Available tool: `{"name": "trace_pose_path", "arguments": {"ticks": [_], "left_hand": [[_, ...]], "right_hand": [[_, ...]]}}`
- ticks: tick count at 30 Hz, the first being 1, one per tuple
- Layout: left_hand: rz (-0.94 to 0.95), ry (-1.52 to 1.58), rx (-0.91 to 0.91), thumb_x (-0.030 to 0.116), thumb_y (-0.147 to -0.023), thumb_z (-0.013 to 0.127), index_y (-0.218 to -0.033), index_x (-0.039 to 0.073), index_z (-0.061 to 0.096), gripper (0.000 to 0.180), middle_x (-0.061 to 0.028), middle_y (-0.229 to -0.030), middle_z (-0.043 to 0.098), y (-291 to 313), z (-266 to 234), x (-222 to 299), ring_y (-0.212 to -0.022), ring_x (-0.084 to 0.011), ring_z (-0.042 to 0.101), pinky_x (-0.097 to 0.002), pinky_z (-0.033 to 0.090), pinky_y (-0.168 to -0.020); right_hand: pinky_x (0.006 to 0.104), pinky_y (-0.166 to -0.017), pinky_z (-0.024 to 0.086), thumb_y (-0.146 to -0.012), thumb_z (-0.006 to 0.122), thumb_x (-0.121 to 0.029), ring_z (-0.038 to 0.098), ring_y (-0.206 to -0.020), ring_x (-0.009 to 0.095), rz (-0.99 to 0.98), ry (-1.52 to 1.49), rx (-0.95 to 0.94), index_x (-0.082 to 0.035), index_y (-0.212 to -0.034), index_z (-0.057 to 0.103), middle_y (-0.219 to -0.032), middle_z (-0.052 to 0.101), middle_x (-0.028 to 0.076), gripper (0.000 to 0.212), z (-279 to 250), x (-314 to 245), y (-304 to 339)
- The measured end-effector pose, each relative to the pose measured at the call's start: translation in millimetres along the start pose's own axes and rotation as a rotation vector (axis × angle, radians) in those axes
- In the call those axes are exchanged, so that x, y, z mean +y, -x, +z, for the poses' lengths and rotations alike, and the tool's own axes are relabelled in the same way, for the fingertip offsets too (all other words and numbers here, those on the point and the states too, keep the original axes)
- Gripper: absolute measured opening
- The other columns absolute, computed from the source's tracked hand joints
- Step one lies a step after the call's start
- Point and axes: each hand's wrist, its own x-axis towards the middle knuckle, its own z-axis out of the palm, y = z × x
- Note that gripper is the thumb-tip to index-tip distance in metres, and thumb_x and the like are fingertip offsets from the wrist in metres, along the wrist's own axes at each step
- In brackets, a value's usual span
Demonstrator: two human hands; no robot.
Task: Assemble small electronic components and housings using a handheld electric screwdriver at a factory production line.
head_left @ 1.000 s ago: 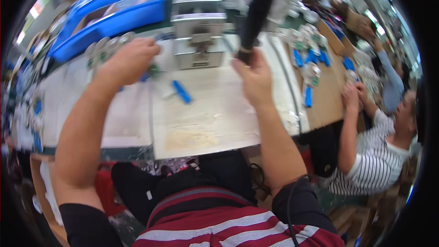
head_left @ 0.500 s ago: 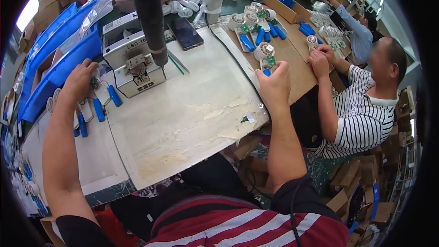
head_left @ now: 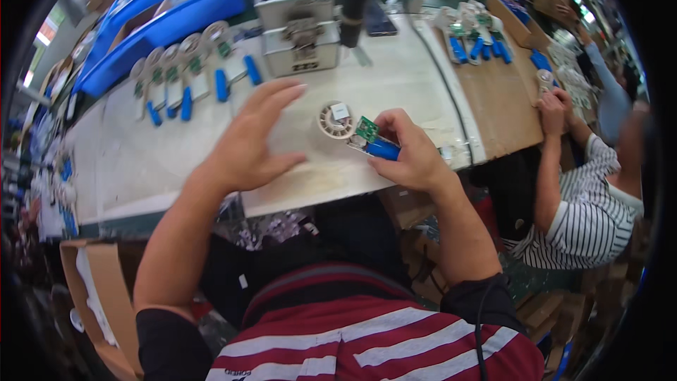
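Observation:
In my right hand (head_left: 417, 156) is a half-assembled handheld fan (head_left: 336, 121), gripped by its handle end. Its round white head points left, with a small square label on it. A green circuit board (head_left: 366, 128) stands up from the handle, and a blue battery cell (head_left: 381, 149) lies between my fingers and thumb. To the left of the fan head, apart from it, my left hand (head_left: 248, 142) is spread with nothing in it. Beyond that hand, several more half-assembled fans (head_left: 173, 79) lie in a row, with green boards and blue cells exposed.
A grey boxy machine (head_left: 300, 25) stands behind the worktop, beside a dark hanging tool (head_left: 357, 3) and a phone (head_left: 381, 23). Blue bins (head_left: 176, 20) line the back left. At right, more fans (head_left: 474, 32) lie on brown board, and a co-worker's hands (head_left: 553, 109) hold another fan.
My view has turned left. My right hand has brought the fan from the right-hand group to the middle of the worktop. My left hand has left the row and come inward, fingers spread.

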Motion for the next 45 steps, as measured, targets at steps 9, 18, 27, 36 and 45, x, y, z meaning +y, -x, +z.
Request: {"name": "trace_pose_path", "arguments": {"ticks": [9,18,27,36,45], "left_hand": [[-0.287,0.013,-0.059,0.013,-0.077,0.089,-0.140,0.007,0.065,0.068,-0.0165,-0.124,0.069,56,7,-8,-0.115,-0.0379,0.068,-0.0435,0.055,-0.102],[-0.334,-0.049,-0.096,0.014,-0.079,0.084,-0.126,0.008,0.068,0.049,-0.0138,-0.115,0.068,58,-2,-6,-0.104,-0.0355,0.069,-0.0436,0.057,-0.093],[-0.251,-0.082,-0.076,0.013,-0.079,0.079,-0.116,0.003,0.069,0.040,-0.0160,-0.108,0.070,52,4,-12,-0.101,-0.0368,0.069,-0.0434,0.057,-0.090],[-0.221,-0.026,-0.061,0.011,-0.078,0.078,-0.111,0.002,0.072,0.034,-0.0153,-0.105,0.070,50,9,-16,-0.099,-0.0365,0.068,-0.0435,0.056,-0.086],[-0.239,0.031,-0.108,0.012,-0.081,0.079,-0.111,0.007,0.076,0.030,-0.0117,-0.105,0.070,52,6,-17,-0.098,-0.0326,0.069,-0.0411,0.056,-0.084]], "right_hand": [[0.0453,-0.094,0.057,-0.085,0.084,-0.010,0.069,-0.107,0.038,-0.262,0.307,-0.166,-0.003,-0.108,0.072,-0.112,0.072,0.015,0.027,50,-35,-32],[0.0478,-0.087,0.056,-0.087,0.081,-0.007,0.069,-0.097,0.038,-0.175,0.449,-0.224,-0.003,-0.102,0.071,-0.110,0.069,0.015,0.019,44,-62,-29],[0.0479,-0.097,0.054,-0.086,0.081,-0.004,0.068,-0.107,0.039,-0.249,0.479,-0.086,-0.001,-0.107,0.073,-0.107,0.070,0.014,0.023,32,-43,-36],[0.0477,-0.096,0.054,-0.084,0.086,-0.010,0.068,-0.107,0.037,-0.377,0.199,-0.002,-0.004,-0.117,0.075,-0.111,0.074,0.014,0.036,93,-46,-47],[0.0442,-0.090,0.057,-0.084,0.083,-0.003,0.069,-0.105,0.035,-0.505,0.193,-0.112,-0.008,-0.114,0.077,-0.111,0.074,0.011,0.031,77,-36,-52]]}}
